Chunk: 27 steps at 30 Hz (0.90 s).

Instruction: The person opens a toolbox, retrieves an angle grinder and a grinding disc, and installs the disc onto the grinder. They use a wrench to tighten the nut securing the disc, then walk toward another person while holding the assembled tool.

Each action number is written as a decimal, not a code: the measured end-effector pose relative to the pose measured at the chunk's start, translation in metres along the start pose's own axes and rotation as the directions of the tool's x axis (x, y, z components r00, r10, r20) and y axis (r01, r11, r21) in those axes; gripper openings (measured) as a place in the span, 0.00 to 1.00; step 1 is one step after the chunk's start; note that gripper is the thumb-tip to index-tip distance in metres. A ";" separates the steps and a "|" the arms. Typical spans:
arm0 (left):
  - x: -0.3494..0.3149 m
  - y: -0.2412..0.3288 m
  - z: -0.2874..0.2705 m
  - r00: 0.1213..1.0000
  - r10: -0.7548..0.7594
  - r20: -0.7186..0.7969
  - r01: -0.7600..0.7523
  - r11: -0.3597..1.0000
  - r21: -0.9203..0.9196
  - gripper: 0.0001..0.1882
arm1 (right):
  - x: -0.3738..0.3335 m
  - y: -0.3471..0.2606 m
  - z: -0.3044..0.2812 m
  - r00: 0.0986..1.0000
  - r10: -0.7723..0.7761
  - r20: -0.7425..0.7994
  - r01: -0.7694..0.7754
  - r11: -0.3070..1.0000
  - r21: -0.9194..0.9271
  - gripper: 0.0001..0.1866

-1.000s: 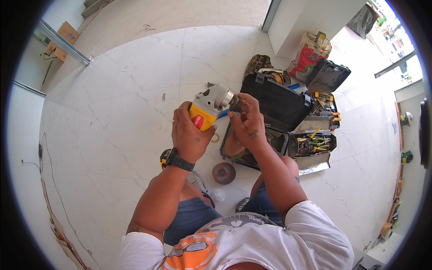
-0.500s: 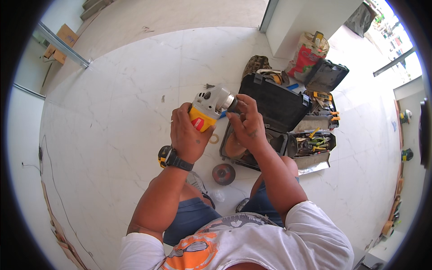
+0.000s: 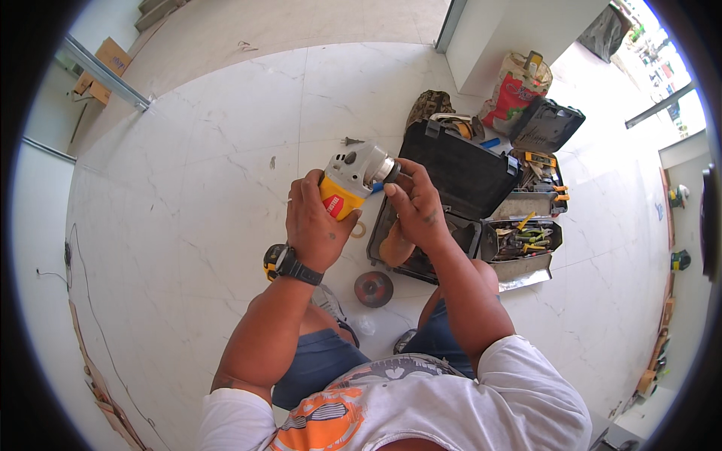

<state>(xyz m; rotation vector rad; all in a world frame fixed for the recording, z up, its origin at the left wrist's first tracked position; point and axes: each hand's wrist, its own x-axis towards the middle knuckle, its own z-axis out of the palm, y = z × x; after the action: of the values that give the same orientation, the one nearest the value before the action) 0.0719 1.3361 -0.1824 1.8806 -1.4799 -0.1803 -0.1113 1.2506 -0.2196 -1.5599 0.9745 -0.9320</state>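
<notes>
My left hand (image 3: pixel 310 225) is wrapped round the yellow body of an angle grinder (image 3: pixel 347 177) with a grey metal head, held up over the floor. At the head's silver collar sits a black round fitting (image 3: pixel 392 172), and the fingertips of my right hand (image 3: pixel 420 207) are at it. Beneath that hand, a tan disc (image 3: pixel 395 248) hangs tilted, apparently held by the lower fingers, which are mostly hidden. Below lies an open black case (image 3: pixel 380 237), its lid (image 3: pixel 459 169) tipped back. A dark grinding disc (image 3: pixel 374 289) rests on the floor near my feet.
Two open toolboxes, a lower one (image 3: pixel 526 240) and an upper one (image 3: pixel 538 177), hold hand tools on the right. Behind them stands a red and white sack (image 3: pixel 519 90). A tape roll (image 3: pixel 359 230) and a plug (image 3: pixel 351 141) lie on the tiles. A cable (image 3: pixel 94 301) runs along the left.
The tan disc under my right hand has turned and now shows a narrower face. My right fingers have shifted slightly at the fitting. The grinder stays nearly in place.
</notes>
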 end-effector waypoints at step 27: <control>0.003 -0.007 0.001 0.994 0.005 0.106 0.005 0.995 -0.095 0.48 | 0.008 -0.033 -0.022 0.917 0.350 0.191 -0.391 0.883 0.260 0.27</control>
<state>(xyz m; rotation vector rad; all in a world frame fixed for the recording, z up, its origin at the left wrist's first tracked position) 0.0776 1.3331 -0.1864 1.8187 -1.5152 -0.3495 -0.1239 1.2400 -0.1831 -1.1182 0.9448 -0.6520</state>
